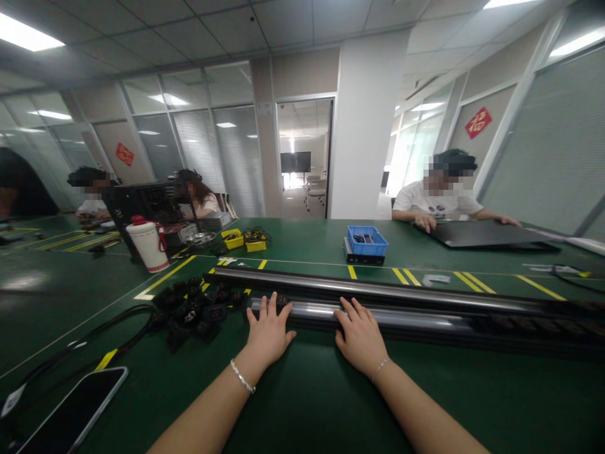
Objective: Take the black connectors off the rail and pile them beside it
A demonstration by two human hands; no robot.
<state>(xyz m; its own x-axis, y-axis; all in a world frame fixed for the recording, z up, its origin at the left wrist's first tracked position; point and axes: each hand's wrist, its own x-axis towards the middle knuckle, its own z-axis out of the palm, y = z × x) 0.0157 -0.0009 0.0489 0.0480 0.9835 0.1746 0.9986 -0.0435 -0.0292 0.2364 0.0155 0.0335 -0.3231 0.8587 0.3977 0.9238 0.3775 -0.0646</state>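
Two long dark bars with shiny faces lie side by side across the green table. My left hand (267,328) rests with spread fingers on the left end of the near bar (406,318). Farther right on that same bar, the fingers of my right hand (362,337) lie stretched out and apart, not wrapped round it. Just behind it runs the far bar (302,277), touched by neither hand. A small dark round piece sits by my left fingertips; what it is I cannot make out. A heap of black parts (198,312) lies left of my left hand.
A phone (75,410) and black cables (123,321) lie at left. Behind stand a white bottle (149,246), an open computer case (155,208), yellow trays (256,244) and a blue basket (367,243). A person at right handles a black panel (494,233); others sit at left.
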